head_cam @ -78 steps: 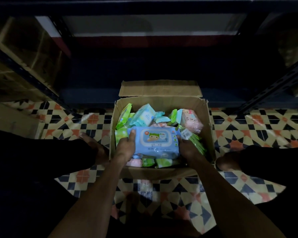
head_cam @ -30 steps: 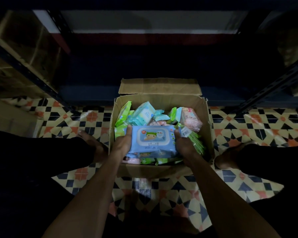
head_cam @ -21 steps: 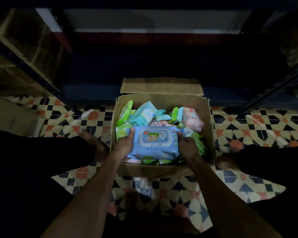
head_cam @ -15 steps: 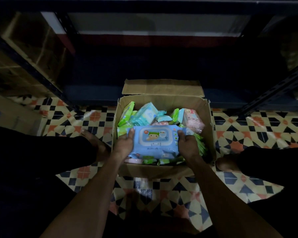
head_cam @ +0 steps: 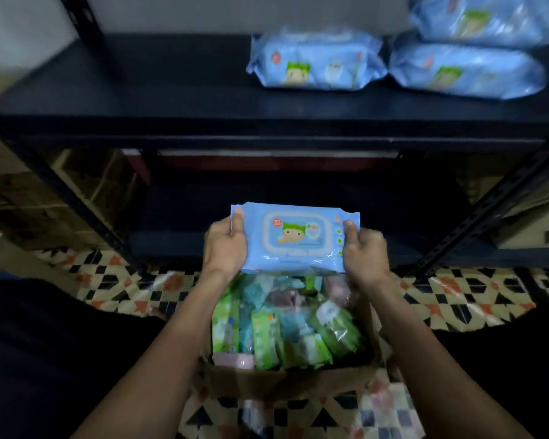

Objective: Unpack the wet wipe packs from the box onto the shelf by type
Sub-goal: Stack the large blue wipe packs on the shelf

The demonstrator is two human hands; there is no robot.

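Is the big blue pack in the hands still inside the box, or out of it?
Out. Left hand and right hand hold the blue pack above the box, below the shelf.

Shelf (head_cam: 140,90) left bare, blue packs (head_cam: 314,63) crowd right

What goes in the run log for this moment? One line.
both hands left, right grip blue wipe pack | above open box | three blue packs on shelf

Dim room, patterned tile floor (head_cam: 476,299), pale wall (head_cam: 171,11)
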